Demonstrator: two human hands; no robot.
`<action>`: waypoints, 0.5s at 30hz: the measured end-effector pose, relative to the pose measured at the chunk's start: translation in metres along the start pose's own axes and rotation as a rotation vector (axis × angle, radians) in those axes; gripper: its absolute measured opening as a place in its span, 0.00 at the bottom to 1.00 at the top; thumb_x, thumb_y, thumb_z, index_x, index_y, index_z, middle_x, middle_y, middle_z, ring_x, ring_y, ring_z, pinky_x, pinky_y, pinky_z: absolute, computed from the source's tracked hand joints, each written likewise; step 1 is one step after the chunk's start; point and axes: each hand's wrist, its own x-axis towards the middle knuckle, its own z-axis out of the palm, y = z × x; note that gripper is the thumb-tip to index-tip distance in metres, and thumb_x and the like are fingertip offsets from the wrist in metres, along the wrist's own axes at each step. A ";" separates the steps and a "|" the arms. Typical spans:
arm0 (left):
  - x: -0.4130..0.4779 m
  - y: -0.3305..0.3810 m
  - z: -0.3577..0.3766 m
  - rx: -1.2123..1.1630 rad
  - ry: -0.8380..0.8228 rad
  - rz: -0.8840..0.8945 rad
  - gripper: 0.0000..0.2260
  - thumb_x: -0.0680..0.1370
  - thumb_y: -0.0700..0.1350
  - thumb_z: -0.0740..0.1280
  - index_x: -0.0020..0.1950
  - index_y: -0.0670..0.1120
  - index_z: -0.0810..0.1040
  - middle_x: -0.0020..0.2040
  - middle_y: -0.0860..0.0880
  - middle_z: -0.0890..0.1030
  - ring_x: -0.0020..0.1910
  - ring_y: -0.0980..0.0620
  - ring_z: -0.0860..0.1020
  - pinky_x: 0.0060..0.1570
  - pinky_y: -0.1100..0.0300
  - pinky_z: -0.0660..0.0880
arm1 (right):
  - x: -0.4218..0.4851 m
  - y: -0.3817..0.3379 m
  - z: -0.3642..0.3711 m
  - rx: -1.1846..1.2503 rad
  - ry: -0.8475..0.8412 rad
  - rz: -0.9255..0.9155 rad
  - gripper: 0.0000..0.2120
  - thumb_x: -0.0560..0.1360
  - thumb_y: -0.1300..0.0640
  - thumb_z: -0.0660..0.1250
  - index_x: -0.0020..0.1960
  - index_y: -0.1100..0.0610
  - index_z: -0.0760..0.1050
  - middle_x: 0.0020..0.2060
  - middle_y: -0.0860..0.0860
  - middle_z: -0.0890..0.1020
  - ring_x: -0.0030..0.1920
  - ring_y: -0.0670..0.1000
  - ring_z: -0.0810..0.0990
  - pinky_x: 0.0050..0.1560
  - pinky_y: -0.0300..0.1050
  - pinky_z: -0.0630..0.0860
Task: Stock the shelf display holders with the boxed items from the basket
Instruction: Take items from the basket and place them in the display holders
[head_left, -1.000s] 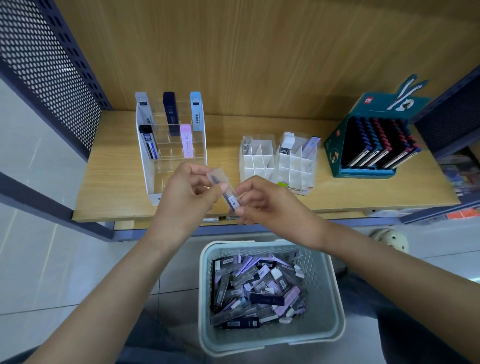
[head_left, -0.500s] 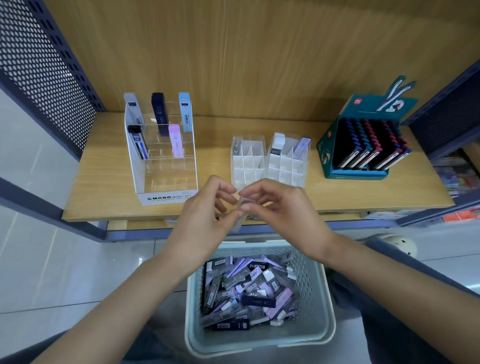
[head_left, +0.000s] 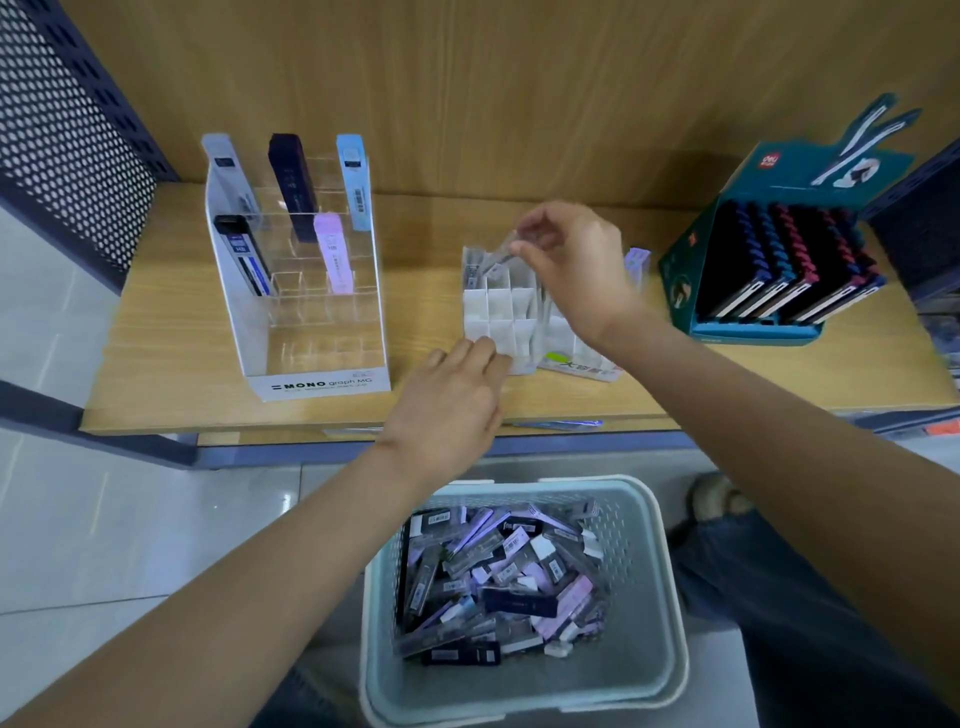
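Observation:
My right hand (head_left: 574, 265) pinches a small clear boxed item (head_left: 511, 250) over the back row of the white grid holder (head_left: 498, 322) on the wooden shelf (head_left: 166, 358). My left hand (head_left: 449, 402) rests with straight fingers against the front left corner of that grid holder. A second grid holder (head_left: 582, 358) stands to its right, partly hidden by my right arm. The pale green basket (head_left: 660, 597) on the floor below holds several purple, black and clear boxed items (head_left: 498, 577).
A clear tiered MONO display (head_left: 306, 312) with several lead boxes stands at the shelf's left. A teal carton of notebooks (head_left: 769, 260) sits at the right. Perforated dark side panels (head_left: 67, 135) flank the shelf. My knee (head_left: 727, 561) is right of the basket.
Both hands were together above the basket, working one small box. My right hand has carried it up and back to the grid holder; my left hand moved forward onto the holder's front.

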 end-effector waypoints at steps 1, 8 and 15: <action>0.000 -0.002 0.002 0.014 0.016 -0.001 0.18 0.67 0.40 0.72 0.56 0.38 0.78 0.46 0.43 0.78 0.44 0.43 0.78 0.40 0.54 0.75 | 0.004 0.003 0.006 -0.022 -0.009 -0.012 0.06 0.73 0.62 0.69 0.49 0.61 0.79 0.44 0.54 0.81 0.40 0.46 0.76 0.44 0.24 0.68; -0.005 0.000 0.003 0.066 0.081 0.028 0.13 0.65 0.41 0.71 0.49 0.40 0.80 0.43 0.45 0.76 0.42 0.45 0.76 0.42 0.58 0.65 | 0.024 0.001 0.023 -0.083 -0.088 -0.092 0.06 0.73 0.60 0.69 0.50 0.59 0.80 0.42 0.47 0.78 0.35 0.37 0.74 0.44 0.30 0.71; -0.010 0.000 0.002 0.062 0.080 0.004 0.18 0.63 0.41 0.74 0.52 0.40 0.80 0.42 0.45 0.76 0.41 0.45 0.76 0.42 0.56 0.60 | 0.023 -0.012 0.027 -0.105 -0.177 -0.170 0.05 0.73 0.60 0.69 0.50 0.58 0.79 0.42 0.46 0.76 0.40 0.44 0.75 0.48 0.39 0.74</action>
